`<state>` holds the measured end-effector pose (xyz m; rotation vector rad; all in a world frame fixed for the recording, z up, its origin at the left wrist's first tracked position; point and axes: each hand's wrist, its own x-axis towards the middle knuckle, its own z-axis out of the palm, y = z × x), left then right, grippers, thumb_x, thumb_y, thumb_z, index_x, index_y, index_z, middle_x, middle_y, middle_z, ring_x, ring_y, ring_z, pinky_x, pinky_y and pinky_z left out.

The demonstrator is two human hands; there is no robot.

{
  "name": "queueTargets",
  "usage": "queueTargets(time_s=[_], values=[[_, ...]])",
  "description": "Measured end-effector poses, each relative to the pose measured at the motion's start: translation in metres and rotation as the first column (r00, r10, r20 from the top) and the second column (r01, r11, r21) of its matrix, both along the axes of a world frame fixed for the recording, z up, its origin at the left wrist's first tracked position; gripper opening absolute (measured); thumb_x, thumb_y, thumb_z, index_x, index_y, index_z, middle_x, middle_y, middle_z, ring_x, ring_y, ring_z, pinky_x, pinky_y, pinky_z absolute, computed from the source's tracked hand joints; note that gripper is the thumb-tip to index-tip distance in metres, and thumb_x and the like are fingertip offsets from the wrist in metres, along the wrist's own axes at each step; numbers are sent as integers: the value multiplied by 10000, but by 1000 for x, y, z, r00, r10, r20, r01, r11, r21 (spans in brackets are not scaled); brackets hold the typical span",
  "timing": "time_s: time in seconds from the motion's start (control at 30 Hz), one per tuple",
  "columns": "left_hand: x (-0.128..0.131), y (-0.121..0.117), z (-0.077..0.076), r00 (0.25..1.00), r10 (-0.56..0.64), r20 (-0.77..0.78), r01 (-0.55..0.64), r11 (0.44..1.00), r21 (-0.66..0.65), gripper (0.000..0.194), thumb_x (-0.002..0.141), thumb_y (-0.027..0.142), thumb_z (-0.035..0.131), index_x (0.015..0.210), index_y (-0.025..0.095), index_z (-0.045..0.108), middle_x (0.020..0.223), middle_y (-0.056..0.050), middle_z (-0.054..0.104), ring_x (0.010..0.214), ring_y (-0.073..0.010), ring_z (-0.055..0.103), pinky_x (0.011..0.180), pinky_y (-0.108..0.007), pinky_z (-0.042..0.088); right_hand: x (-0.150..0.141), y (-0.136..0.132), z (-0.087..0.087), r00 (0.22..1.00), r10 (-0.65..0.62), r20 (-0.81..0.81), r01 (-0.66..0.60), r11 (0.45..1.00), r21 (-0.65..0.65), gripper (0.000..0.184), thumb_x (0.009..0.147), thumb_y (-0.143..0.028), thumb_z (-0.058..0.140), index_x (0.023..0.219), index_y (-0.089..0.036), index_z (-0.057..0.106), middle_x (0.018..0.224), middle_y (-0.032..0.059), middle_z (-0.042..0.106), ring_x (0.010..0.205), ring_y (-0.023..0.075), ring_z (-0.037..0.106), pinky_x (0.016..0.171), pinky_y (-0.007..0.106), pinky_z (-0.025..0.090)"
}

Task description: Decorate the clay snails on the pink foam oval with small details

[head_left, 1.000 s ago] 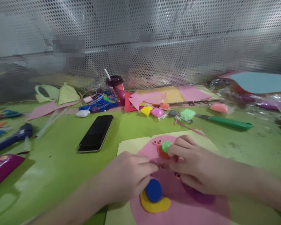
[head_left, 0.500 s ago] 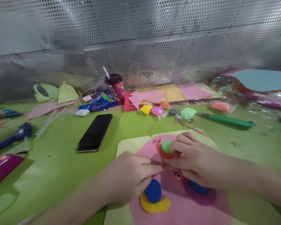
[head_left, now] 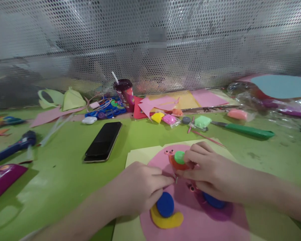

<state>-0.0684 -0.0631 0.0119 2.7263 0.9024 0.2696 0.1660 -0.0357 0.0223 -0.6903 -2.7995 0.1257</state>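
My left hand (head_left: 142,187) reaches in from the left, its fingers closed, the fingertips at a tiny thin piece (head_left: 176,179) too small to name. My right hand (head_left: 210,167) meets it there with bent fingers pressed together; what they hold is hidden. Both hands are over a pink paper shape (head_left: 190,224) on pale yellow sheets (head_left: 140,155). Beside my right fingers is an orange clay snail (head_left: 174,164) with a green disc (head_left: 179,157) and eyes on stalks. Under my left hand lies a yellow clay strip (head_left: 168,221) with a blue disc (head_left: 165,204). A purple clay snail (head_left: 223,212) is partly covered by my right hand.
A phone (head_left: 104,142) lies left of the sheets. Behind are clay packets (head_left: 169,119), a green-handled knife (head_left: 251,130), a lidded cup (head_left: 124,95) and blue scissors (head_left: 110,108). A glue gun (head_left: 17,145) is at far left. A perforated metal panel (head_left: 203,43) stands behind.
The whole view has shifted slightly. Both hands keep nearly the same place, and the tiny piece at the fingertips shows a little more plainly.
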Motion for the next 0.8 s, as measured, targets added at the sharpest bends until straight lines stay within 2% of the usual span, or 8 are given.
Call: queueTargets(time_s=[0.17,0.3,0.4,0.47,0.53,0.63,0.7,0.8], values=[[0,0,-1,999,29,17,-29,999,18,284,866,149,403,1015,216,636,789,0,659,658,-143,598,563,-254,394,-1,2,1,999,-17,30,19,996,-82,198,825,-177,536,931,-260,681,821,25,511,796,167,389,798,332,322],[-2,3,-4,992,110,65,-113,993,35,309,857,134,402,1029,222,643,886,-17,684,738,-160,619,624,-259,433,2,3,4,1000,-1,4,2,998,-60,271,834,-162,502,1021,-269,666,844,48,504,805,176,412,769,335,332],[-2,6,-4,979,177,96,-182,983,40,333,839,119,389,1007,215,660,856,-22,689,711,-165,616,602,-262,439,3,3,5,1000,-15,-18,15,1000,-23,285,851,-170,475,1032,-282,663,831,49,496,795,174,415,742,325,331],[0,7,-2,968,218,121,-222,975,16,346,838,115,374,988,216,669,809,-19,682,686,-160,607,588,-258,440,3,2,5,1000,-14,-25,14,1000,-21,272,852,-163,466,987,-272,676,832,46,500,797,172,415,740,324,328],[3,6,1,951,264,164,-260,965,-42,351,864,137,354,1032,219,651,853,-23,678,747,-162,611,634,-258,457,2,1,5,1000,-13,-17,12,999,-41,285,832,-132,474,977,-269,678,845,47,505,811,175,418,742,328,330],[7,4,9,896,388,214,-357,919,-170,391,923,264,334,1288,201,459,1010,-65,646,889,-186,601,702,-271,470,1,1,4,1000,-16,-17,15,996,-87,308,811,-116,492,999,-279,673,844,44,495,804,172,426,738,328,341],[9,4,13,860,463,215,-402,874,-272,483,941,342,296,1393,174,273,930,-76,635,778,-177,604,610,-254,464,2,1,2,998,-38,-59,33,996,-88,317,817,-116,485,1026,-277,660,822,39,489,782,165,430,718,319,342],[15,11,18,862,452,232,-334,848,-411,479,953,331,234,1414,217,169,711,5,543,518,-115,497,471,-215,391,4,4,-2,986,-106,-132,98,993,-65,355,802,-74,458,1050,-249,643,838,46,500,783,165,441,705,322,335]])
